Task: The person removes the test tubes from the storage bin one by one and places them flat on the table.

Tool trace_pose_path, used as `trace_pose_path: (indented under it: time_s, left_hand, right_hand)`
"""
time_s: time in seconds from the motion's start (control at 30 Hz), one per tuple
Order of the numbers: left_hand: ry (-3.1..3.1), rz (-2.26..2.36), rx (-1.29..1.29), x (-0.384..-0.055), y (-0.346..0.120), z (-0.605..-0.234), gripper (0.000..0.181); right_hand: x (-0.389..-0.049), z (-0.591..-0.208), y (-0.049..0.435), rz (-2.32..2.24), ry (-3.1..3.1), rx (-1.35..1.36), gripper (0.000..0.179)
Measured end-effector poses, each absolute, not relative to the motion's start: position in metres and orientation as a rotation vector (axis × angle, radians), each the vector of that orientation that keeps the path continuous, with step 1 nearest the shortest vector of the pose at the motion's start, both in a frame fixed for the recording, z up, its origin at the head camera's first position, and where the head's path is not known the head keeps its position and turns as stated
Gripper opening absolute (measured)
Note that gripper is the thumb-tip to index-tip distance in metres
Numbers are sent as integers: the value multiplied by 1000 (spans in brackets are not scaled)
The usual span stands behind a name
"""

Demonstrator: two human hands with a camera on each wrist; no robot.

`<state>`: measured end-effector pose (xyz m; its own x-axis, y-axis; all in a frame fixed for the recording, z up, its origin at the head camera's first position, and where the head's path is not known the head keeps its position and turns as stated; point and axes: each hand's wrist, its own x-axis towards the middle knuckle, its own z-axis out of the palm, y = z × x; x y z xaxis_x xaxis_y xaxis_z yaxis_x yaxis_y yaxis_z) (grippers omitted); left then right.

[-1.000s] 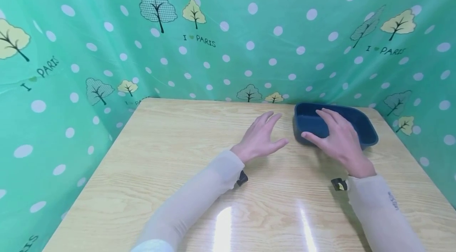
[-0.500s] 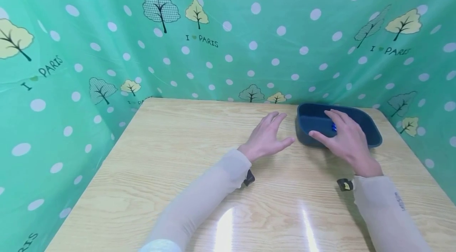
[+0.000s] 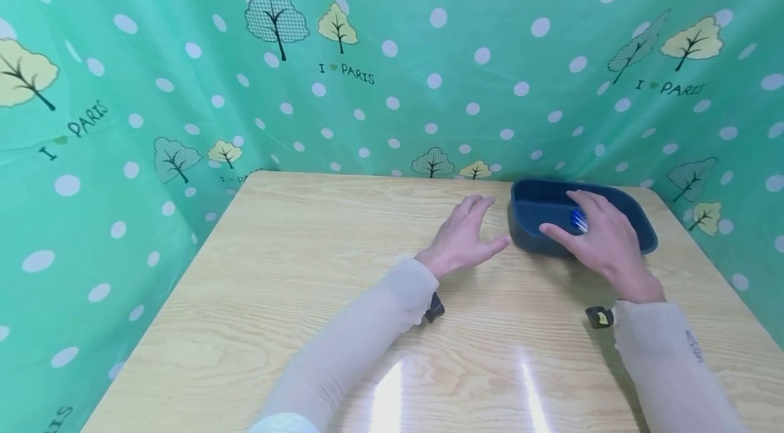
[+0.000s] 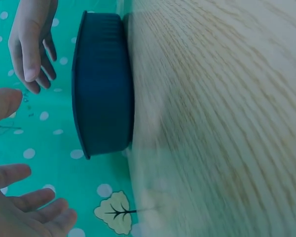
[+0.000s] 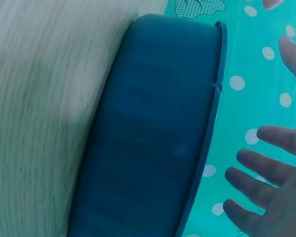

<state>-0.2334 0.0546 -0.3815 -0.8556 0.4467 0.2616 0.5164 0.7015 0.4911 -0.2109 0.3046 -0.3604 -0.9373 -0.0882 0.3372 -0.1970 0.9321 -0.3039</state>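
A dark blue plastic basin (image 3: 542, 215) stands at the back right of the table. Inside it, partly covered by my right hand, shows a small shiny blue and clear thing (image 3: 578, 220) whose kind I cannot tell. My right hand (image 3: 603, 239) hovers above the basin's near side, fingers spread and relaxed, holding nothing. Left of the basin, my left hand (image 3: 462, 239) is held above the table with its thumb apart from the fingers, also holding nothing. In the left wrist view, the basin's outer wall (image 4: 103, 84) is visible beyond the left hand's fingers.
The wooden table (image 3: 306, 269) runs up to a green dotted curtain (image 3: 367, 79) at the back and sides. A small black wrist camera (image 3: 599, 316) sits at the right cuff, and another black one (image 3: 435, 309) at the left cuff.
Both hands have drifted slightly right in the head view. The blue and clear thing in the basin, hidden a second ago, has come into sight beside my right hand.
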Motion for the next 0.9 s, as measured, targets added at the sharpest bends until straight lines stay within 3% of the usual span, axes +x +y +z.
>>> trace_pose_path:
  time_s: [0.9]
  left_hand:
    - [-2788,-1030,-728,-245,77,-387,76]
  right_hand:
    - [-214,-361,334,574,-2861,74,91]
